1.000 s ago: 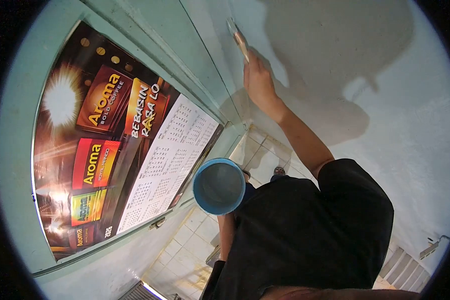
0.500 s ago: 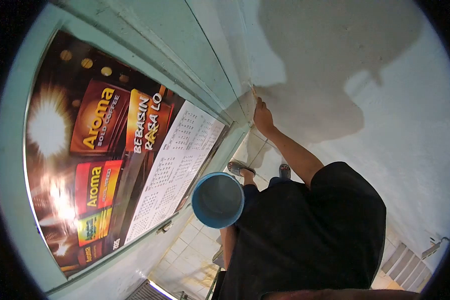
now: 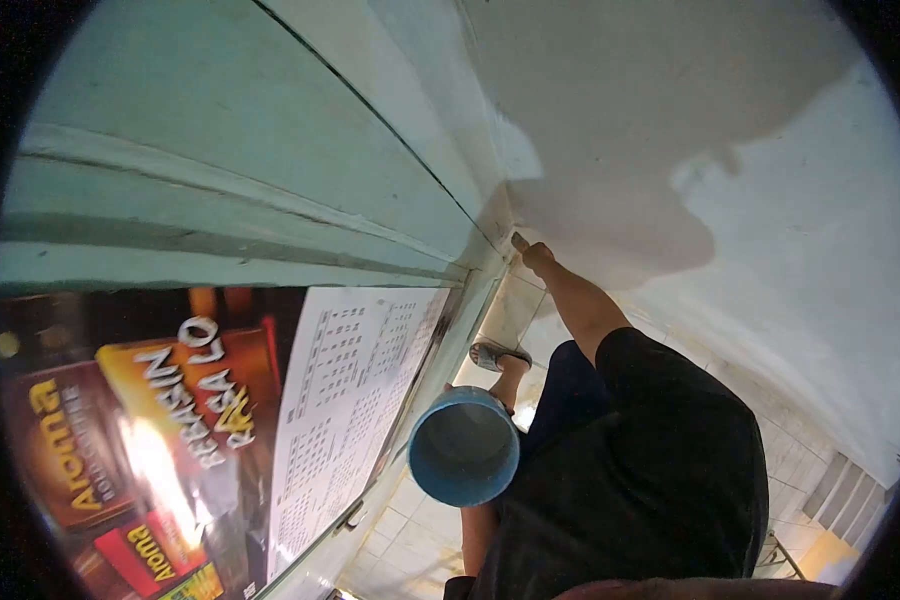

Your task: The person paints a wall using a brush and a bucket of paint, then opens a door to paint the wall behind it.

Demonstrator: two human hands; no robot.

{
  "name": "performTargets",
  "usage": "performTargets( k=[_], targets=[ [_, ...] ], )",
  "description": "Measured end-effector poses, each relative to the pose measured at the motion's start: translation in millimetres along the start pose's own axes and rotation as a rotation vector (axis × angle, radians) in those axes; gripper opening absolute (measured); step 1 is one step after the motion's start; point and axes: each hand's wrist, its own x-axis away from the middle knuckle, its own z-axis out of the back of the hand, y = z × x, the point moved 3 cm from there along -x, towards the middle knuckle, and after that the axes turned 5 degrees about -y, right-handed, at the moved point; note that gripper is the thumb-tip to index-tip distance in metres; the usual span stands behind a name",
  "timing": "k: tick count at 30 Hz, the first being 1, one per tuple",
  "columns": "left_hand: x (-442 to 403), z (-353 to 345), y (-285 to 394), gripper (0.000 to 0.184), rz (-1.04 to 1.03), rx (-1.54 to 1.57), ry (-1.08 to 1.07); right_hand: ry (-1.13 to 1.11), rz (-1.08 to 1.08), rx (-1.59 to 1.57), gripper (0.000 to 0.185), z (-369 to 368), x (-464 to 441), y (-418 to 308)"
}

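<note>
My right hand (image 3: 537, 256) reaches low to the inner corner between the white wall and the green door frame. Its fingers are closed round a small paintbrush (image 3: 519, 241), whose tip is close to the wall; its bristles are too small to make out. A blue bucket (image 3: 416, 462) hangs in front of my body, its mouth facing up, with a pale greyish inside. My left hand (image 3: 476, 520) supports it from below and behind; the bucket hides most of the fingers.
A green door (image 3: 150, 85) bearing a glossy coffee calendar (image 3: 345, 370) stands close on the left. The white wall (image 3: 790, 220) fills the right, shadowed in part. Below are floor tiles (image 3: 515, 305), my sandalled foot (image 3: 495, 356) and a slatted thing (image 3: 845, 500) at lower right.
My right hand with the paintbrush has moved down along the corner. The view has shifted, so the calendar sits lower and larger. The bucket appears slightly lower and further right.
</note>
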Motion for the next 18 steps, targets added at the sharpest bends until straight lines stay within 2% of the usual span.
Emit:
performTargets(
  k=[2,3,5,6,8,9,11,12,14,18],
  targets=[
    [-2.6,11.2,-14.4,0.076,0.007,0.04,0.001,-0.044,-0.199,0.134,0.083,0.1,-11.0,1.4],
    [-0.6,14.2,-20.8,0.075,0.019,0.061,0.004,-0.047,-0.206,0.135,0.083,9.4,2.3,-6.5],
    [9.5,12.5,-32.4,0.075,0.055,0.111,0.01,-0.066,-0.042,0.048,0.086,35.8,47.0,-31.5],
    [13.7,8.3,-36.5,0.075,0.068,0.138,0.009,-0.064,-0.05,0.05,0.086,32.7,42.5,-26.5],
    [21.5,-4.9,-41.1,0.074,0.086,0.19,0.002,0.287,0.04,0.065,0.07,33.0,27.6,-17.2],
    [25.1,-12.7,-42.2,0.074,0.095,0.216,-0.005,0.294,0.037,0.066,0.07,43.6,41.3,-24.2],
    [34.1,-26.9,-43.8,0.074,0.114,0.265,-0.018,0.181,0.13,-0.018,0.054,69.5,83.5,-48.5],
    [39.8,-33.0,-44.2,0.074,0.124,0.288,-0.023,0.186,0.128,-0.018,0.054,78.8,99.4,-52.1],
    [49.6,-42.0,-42.7,0.073,0.139,0.328,-0.035,0.185,0.319,-0.109,0.044,94.6,128.1,-66.5],
    [72.0,-49.4,-42.2,0.073,0.165,0.407,-0.044,0.086,0.402,-0.181,0.046,139.9,201.6,-99.8]
  ],
)
